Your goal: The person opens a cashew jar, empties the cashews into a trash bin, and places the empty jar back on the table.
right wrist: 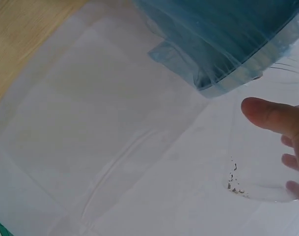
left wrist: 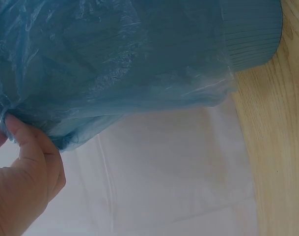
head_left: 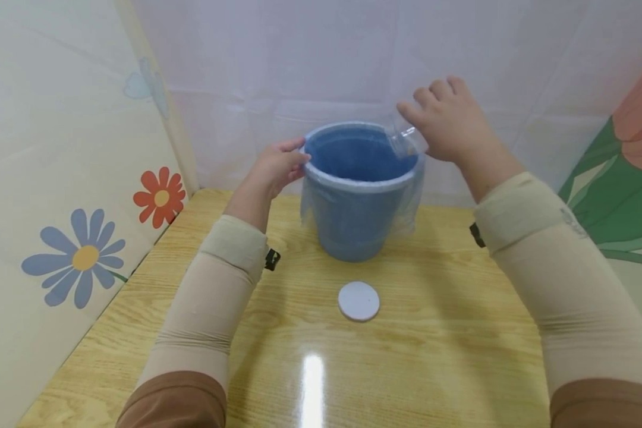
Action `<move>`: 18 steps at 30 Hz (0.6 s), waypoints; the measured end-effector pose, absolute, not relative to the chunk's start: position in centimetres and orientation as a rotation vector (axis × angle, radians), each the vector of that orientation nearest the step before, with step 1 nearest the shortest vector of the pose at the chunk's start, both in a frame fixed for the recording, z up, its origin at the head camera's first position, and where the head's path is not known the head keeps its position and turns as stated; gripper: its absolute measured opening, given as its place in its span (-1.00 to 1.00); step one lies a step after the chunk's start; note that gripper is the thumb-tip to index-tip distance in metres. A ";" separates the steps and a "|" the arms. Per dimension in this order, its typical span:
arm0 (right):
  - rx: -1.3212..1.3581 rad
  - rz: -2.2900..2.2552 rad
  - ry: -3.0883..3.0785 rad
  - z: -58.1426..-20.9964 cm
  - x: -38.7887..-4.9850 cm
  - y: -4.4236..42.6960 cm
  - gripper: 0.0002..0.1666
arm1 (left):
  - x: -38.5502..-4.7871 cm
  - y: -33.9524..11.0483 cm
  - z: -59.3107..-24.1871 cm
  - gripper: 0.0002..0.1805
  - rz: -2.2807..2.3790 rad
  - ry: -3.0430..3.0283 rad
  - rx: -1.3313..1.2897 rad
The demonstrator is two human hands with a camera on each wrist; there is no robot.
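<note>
A blue trash can (head_left: pixel 348 226) stands upright on the table, lined with a thin clear plastic bag (left wrist: pixel 100 73) folded over its rim. My left hand (head_left: pixel 283 166) grips the rim and bag at the left, thumb and fingers on either side. My right hand (head_left: pixel 446 122) holds a clear jar (head_left: pixel 403 139) tilted over the can's right rim, mouth toward the inside. In the right wrist view, small dark bits cling inside the jar (right wrist: pixel 237 172) near its base. The inside of the can is dark, and its bottom cannot be seen.
A round white disc, like a lid (head_left: pixel 359 301), lies on the wooden table (head_left: pixel 406 356) in front of the can. A white sheet (head_left: pixel 278 53) hangs close behind, with a flower-printed panel (head_left: pixel 75 178) at the left and another at the right.
</note>
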State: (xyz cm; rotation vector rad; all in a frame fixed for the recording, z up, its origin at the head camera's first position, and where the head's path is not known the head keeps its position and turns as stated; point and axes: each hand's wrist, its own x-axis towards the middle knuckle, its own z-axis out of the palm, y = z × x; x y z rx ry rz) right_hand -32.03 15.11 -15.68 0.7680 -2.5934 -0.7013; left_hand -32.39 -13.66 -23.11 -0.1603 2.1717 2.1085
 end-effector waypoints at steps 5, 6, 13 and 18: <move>0.811 -0.731 -2.564 -15.7 -32.0 14.9 -0.09 | -32.5 -13.6 -23.1 -0.43 2.109 2.172 -0.169; 0.828 -0.740 -2.555 -15.8 -32.0 14.8 -0.12 | -32.5 -13.6 -23.1 -0.43 2.106 2.173 -0.167; 0.875 -0.872 -2.490 -16.0 -32.1 14.3 -0.11 | -32.4 -13.7 -23.2 -0.43 2.108 2.170 -0.155; 0.854 -0.919 -2.475 -16.1 -32.1 14.7 -0.10 | -32.3 -13.6 -23.1 -0.43 2.110 2.167 -0.162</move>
